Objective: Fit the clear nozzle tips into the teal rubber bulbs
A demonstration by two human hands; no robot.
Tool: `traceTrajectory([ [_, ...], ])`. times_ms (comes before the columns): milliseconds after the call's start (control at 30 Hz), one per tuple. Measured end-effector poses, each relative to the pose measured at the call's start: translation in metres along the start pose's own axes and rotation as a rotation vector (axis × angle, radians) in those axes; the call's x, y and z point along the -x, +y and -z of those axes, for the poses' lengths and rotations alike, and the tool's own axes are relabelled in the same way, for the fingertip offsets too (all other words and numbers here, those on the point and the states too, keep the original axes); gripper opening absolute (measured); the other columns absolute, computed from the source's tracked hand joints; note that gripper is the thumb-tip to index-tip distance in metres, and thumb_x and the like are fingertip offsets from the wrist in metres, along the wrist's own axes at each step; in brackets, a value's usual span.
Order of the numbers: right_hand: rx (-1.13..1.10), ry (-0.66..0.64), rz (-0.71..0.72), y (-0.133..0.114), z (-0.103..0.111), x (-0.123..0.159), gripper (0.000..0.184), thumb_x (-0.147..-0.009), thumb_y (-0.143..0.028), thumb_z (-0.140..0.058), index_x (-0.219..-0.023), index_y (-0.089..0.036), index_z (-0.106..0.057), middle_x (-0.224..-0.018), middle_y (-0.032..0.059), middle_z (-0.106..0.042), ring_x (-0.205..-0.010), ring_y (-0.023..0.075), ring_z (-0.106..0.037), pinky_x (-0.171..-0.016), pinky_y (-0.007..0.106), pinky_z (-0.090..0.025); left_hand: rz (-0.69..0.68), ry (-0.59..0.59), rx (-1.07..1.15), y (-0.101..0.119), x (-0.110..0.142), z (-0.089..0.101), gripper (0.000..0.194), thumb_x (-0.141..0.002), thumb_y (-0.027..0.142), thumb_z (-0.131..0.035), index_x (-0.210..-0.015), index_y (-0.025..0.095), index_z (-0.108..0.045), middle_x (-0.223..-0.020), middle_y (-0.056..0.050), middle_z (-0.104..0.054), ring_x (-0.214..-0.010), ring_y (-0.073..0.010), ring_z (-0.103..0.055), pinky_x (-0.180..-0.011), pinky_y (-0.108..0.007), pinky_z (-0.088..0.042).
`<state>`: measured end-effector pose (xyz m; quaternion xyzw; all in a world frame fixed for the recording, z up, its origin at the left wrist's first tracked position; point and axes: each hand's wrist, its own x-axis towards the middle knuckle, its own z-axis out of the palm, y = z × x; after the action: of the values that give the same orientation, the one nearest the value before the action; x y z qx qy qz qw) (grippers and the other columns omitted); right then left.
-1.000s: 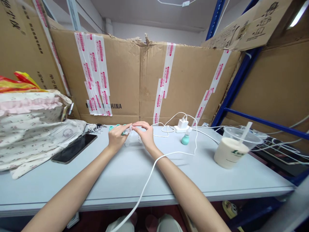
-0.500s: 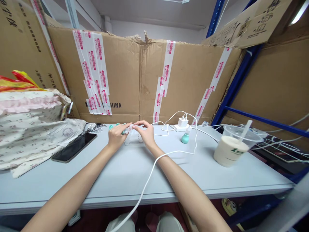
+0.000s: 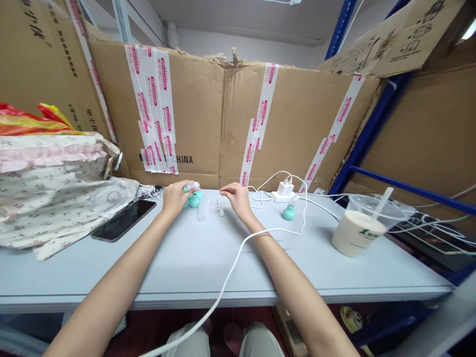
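My left hand (image 3: 174,199) is closed around a small clear plastic piece (image 3: 192,185) with some teal at its end. Just beneath those fingers, several teal rubber bulbs (image 3: 194,200) stand close together, partly covered by the hand. Two short rows of clear plastic tips stand on the table: a left row (image 3: 202,210) and a right row (image 3: 220,207). Thumb and forefinger of my right hand (image 3: 238,199) pinch together at the far end of the right row; whatever is between them is too small to make out. Farther right stands a teal bulb with a clear top (image 3: 288,212).
A white charger on a power strip (image 3: 284,191) sits at the back. Its white cable (image 3: 238,253) crosses over my right forearm. A drink cup with a straw (image 3: 355,233) stands at right. On the left are a phone (image 3: 124,220) and a floral bag (image 3: 55,193).
My hands, together around a clear piece before, have come apart. The left moved left with the clear piece over the teal bulbs; the right is now at the right row of clear tips.
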<state>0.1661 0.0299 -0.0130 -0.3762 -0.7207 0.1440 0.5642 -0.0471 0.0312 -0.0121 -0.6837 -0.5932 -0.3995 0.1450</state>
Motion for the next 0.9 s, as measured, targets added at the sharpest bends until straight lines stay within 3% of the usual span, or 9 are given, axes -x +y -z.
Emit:
traceTrajectory([
  [100,0.13,-0.117,0.107,0.005,-0.003,-0.001,0.011,-0.075,-0.015,-0.06,-0.075,-0.018,-0.07,-0.076,0.0039,-0.066,-0.072,0.0134,-0.06,-0.071,0.026,-0.046,0.056,-0.088,-0.051,-0.007,-0.005,0.002,0.032,-0.074,0.052,-0.055,-0.087,0.026,-0.067,-0.084,-0.005,-0.071,-0.08,-0.0242,-0.063,-0.06,-0.026,-0.037],
  [267,0.31,-0.305,0.14,0.009,-0.022,-0.009,0.013,-0.076,-0.011,-0.058,-0.077,-0.017,-0.069,-0.082,0.0049,-0.067,-0.077,0.0135,-0.061,-0.072,0.024,-0.042,0.098,-0.143,-0.033,-0.013,-0.007,0.002,0.033,-0.072,0.052,-0.057,-0.093,0.027,-0.062,-0.09,-0.004,-0.07,-0.085,-0.0241,-0.063,-0.062,-0.026,-0.037],
  [433,0.809,-0.517,0.07,0.002,-0.04,-0.018,0.024,-0.078,-0.016,-0.058,-0.1,-0.022,-0.064,-0.085,0.0058,-0.07,-0.085,0.0185,-0.062,-0.079,0.03,-0.034,0.134,-0.156,0.023,-0.022,-0.006,-0.002,0.032,-0.071,0.046,-0.059,-0.097,0.027,-0.059,-0.096,-0.004,-0.069,-0.088,-0.0242,-0.062,-0.066,-0.026,-0.039],
  [500,0.927,-0.582,0.065,-0.001,-0.045,-0.021,0.023,-0.077,-0.017,-0.059,-0.098,-0.021,-0.065,-0.086,0.0082,-0.07,-0.088,0.0206,-0.061,-0.083,0.034,-0.029,0.131,-0.165,0.036,-0.025,-0.006,-0.003,0.031,-0.071,0.047,-0.059,-0.093,0.026,-0.061,-0.093,-0.004,-0.069,-0.087,-0.0243,-0.062,-0.065,-0.026,-0.039],
  [633,0.959,-0.641,0.061,-0.002,-0.053,-0.021,0.017,-0.074,-0.014,-0.059,-0.086,-0.021,-0.069,-0.088,0.0108,-0.07,-0.089,0.0211,-0.061,-0.085,0.035,-0.023,0.127,-0.173,0.04,-0.027,-0.007,-0.002,0.032,-0.069,0.052,-0.059,-0.087,0.026,-0.065,-0.088,-0.004,-0.07,-0.086,-0.0245,-0.062,-0.064,-0.026,-0.038],
  [900,0.914,-0.662,0.034,0.01,-0.054,-0.02,0.018,-0.075,-0.019,-0.061,-0.09,-0.024,-0.068,-0.085,0.0068,-0.071,-0.088,0.019,-0.06,-0.082,0.034,-0.021,0.115,-0.217,0.051,-0.024,-0.007,-0.003,0.033,-0.069,0.051,-0.058,-0.088,0.026,-0.068,-0.089,-0.005,-0.07,-0.085,-0.0242,-0.062,-0.066,-0.027,-0.039],
])
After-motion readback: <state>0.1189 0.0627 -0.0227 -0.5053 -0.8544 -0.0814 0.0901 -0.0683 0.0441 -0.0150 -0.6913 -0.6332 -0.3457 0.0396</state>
